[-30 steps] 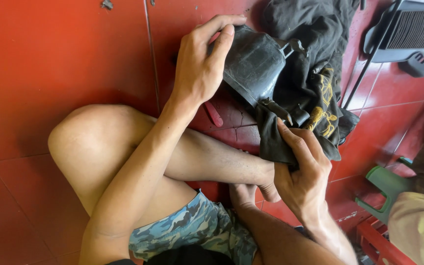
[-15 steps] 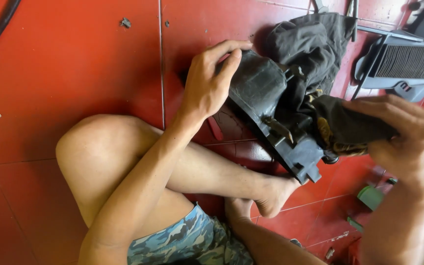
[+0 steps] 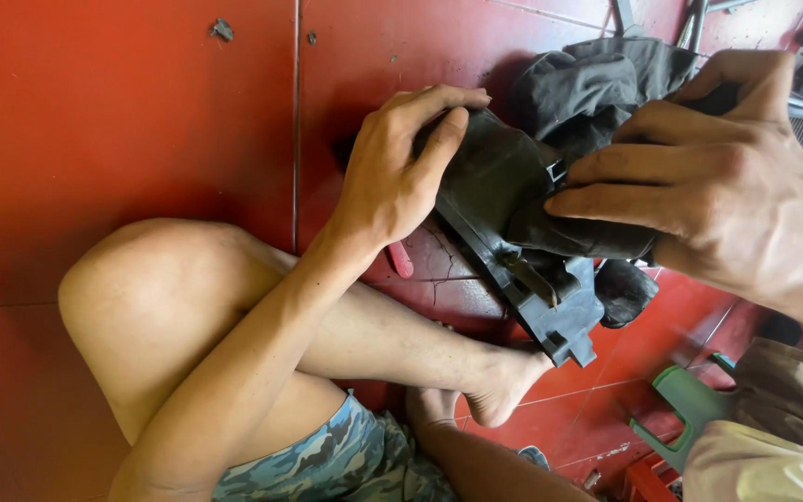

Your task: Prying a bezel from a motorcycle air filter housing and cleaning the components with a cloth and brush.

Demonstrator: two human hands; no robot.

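A: Your right hand has come up and across since a moment ago. It was low by your foot; now it sits on top of the dark plastic housing, fingers flat and pressing a dark rag against its upper face.

B: And the left?

A: Your left hand is where it was, clamped round the far end of the housing, thumb on the near side, fingers curled over the top. The camera has also leaned in, so both hands fill more of the view.

B: So what does that mean for the work?

A: I judge you've gone from fetching the rag to wiping: one hand steadies, the other rubs. The housing lies tilted on the red tiled floor, just above your crossed legs, its clipped end pointing toward your foot.

B: Anything around it?

A: A bundle of dark cloth is bunched right behind the housing, touching it. A small red tool handle lies on the tile under your left wrist. A green plastic piece sits lower right, apart from the work. The cloth bundle crowds the far side, and your shin lies near the lower end.
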